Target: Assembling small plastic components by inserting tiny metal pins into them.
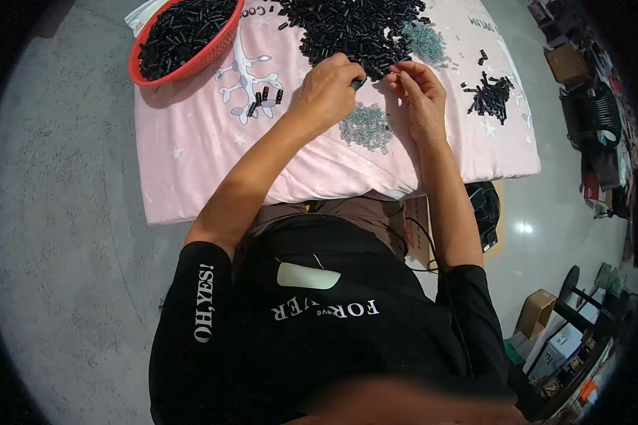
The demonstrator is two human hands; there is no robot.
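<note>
My left hand (327, 91) is closed round a small black plastic piece (357, 83), whose end shows by the thumb. To its right, my right hand (422, 99) has thumb and forefinger pressed together in a pinch; what sits between them is too small to make out. Both hands are over the near edge of a large heap of small black plastic pieces (347, 28). Just below them lies a patch of small clear or silvery parts (366, 127). Another pile of such parts (425, 42) is beyond my right hand.
A red plastic basket (223, 46) full of black pieces stands at the far left of the pink cloth-covered table (184, 170). A few loose black pieces (265, 95) lie left of my left hand. A smaller pile of thin black parts (492, 98) is at the right.
</note>
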